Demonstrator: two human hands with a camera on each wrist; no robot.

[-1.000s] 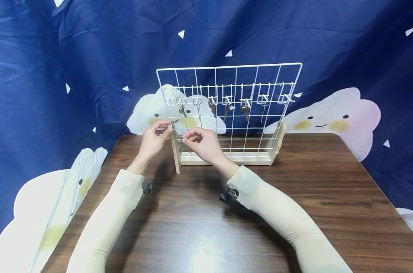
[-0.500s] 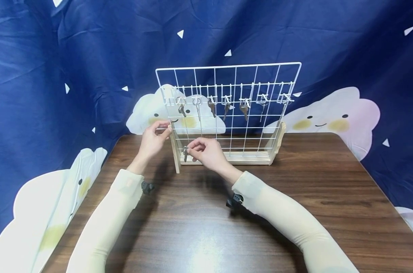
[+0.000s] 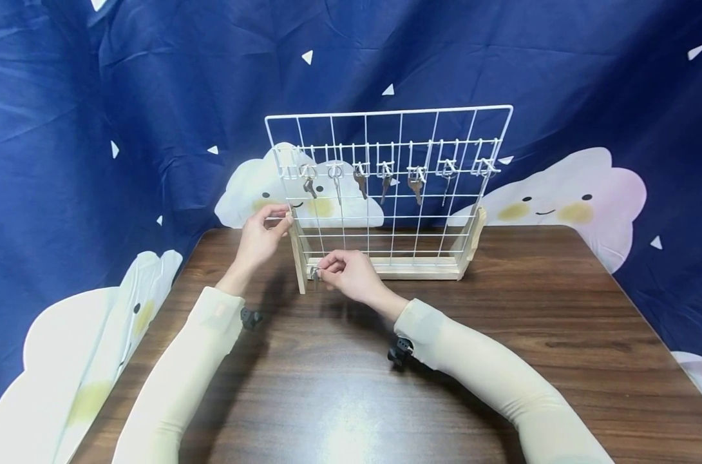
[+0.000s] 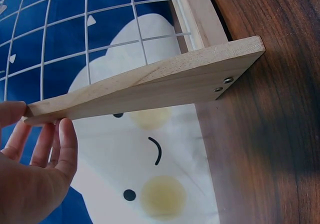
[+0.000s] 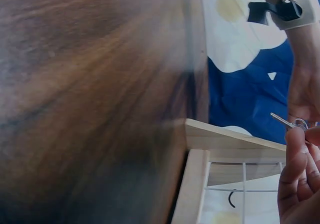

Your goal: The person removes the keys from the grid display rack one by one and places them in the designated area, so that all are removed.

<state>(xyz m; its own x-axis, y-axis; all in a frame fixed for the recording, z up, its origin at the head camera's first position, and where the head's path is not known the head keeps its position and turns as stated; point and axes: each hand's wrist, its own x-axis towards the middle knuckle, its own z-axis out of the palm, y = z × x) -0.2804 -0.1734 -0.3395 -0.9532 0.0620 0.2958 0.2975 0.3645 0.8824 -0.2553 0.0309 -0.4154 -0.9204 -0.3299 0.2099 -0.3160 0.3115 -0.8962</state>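
A person's left arm (image 3: 183, 367) and right arm (image 3: 478, 354) stretch forward, angling inward; the left hand (image 3: 261, 237), the higher of the two, sets thumb opposite fingers, while the right hand (image 3: 351, 274), lower, pinches with thumb and fingertips.

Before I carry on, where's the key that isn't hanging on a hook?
In the head view, the key is left of centre, pinched by the right hand, low down beside the left wooden leg of the grid.
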